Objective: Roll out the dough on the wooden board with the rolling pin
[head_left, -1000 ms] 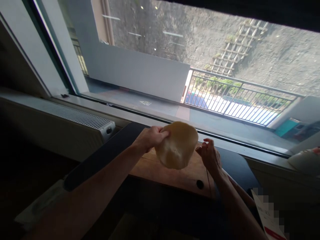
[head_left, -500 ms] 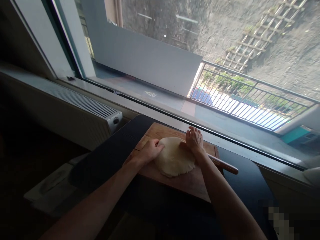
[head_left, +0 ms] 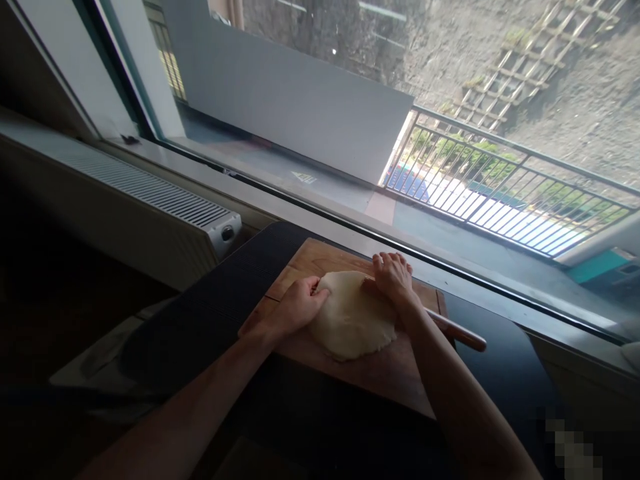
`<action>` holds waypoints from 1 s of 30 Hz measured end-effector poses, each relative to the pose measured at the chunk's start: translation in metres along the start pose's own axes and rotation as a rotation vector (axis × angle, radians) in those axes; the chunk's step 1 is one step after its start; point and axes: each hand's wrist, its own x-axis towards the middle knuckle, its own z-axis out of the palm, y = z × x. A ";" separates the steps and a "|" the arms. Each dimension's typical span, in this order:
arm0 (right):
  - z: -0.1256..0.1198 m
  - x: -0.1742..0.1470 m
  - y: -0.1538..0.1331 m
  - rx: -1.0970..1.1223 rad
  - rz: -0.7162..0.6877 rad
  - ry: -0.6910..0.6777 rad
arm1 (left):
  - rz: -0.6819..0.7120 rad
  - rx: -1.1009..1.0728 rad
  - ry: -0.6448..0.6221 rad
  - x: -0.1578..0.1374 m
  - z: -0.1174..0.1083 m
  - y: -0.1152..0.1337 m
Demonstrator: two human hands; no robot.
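A round, flattened sheet of pale dough point(head_left: 345, 320) lies on a wooden board point(head_left: 307, 257). My left hand point(head_left: 303, 303) is at the dough's left edge, thumb on top and the fingers curled under, pinching it. Across the dough's right side lies a wooden rolling pin point(head_left: 457, 331), its far handle end sticking out past the board. My right hand point(head_left: 395, 273) rests palm-down on the pin, fingers stretched forward beyond it. The middle of the pin is hidden under that hand and wrist.
The board stands on a dark table point(head_left: 500, 353) with rounded corners. Behind it runs a window sill point(head_left: 340, 247) below large glass panes. A white radiator point(head_left: 165, 207) is on the left. Outside are a railing point(head_left: 500, 187) and a rough slope.
My right hand has rolled slightly over the pin, its fingers now lower and flatter. My left hand keeps its pinch on the dough. The camera view has shifted slightly.
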 end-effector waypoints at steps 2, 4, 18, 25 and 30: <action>-0.001 0.005 0.000 0.012 0.046 -0.038 | -0.005 -0.002 0.000 0.000 0.000 0.001; 0.002 -0.019 -0.005 0.014 -0.008 -0.032 | -0.006 -0.005 0.004 -0.001 0.000 0.001; 0.001 0.008 0.002 0.037 0.089 -0.001 | 0.002 -0.022 0.021 -0.002 0.001 0.001; 0.012 -0.091 -0.015 -0.041 -0.221 0.074 | -0.003 -0.044 -0.013 -0.002 0.001 -0.002; 0.007 -0.006 0.005 -0.002 -0.019 0.068 | -0.002 -0.036 -0.005 -0.003 0.001 0.002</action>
